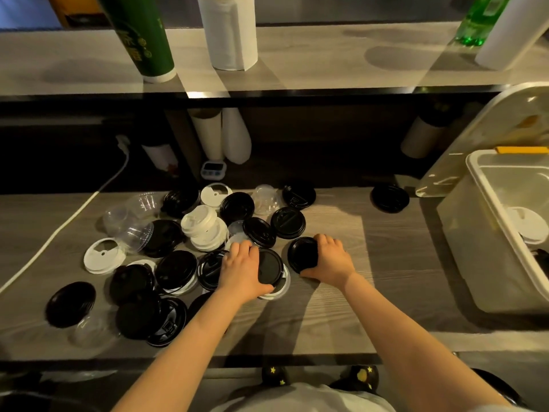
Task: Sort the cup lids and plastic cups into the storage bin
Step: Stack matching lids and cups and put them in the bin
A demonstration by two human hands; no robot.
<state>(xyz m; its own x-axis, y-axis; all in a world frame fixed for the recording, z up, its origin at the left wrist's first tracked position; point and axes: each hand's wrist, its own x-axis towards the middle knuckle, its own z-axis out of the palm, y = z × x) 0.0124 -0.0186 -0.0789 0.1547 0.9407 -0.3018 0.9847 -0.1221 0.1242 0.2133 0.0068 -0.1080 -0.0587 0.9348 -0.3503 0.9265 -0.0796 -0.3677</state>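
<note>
A heap of black lids, white lids and clear plastic cups covers the left and middle of the wooden counter. My left hand grips a black lid that lies on a white lid. Just to its right, my right hand curls round another black lid, thumb under its near edge. The white storage bin stands at the right with a white lid and something dark inside. One black lid lies alone near the bin.
The bin's clear cover leans open behind it. A white cable crosses the counter's left side. Under the upper shelf stand paper cup stacks and a small timer. On the shelf are a green tube and paper rolls.
</note>
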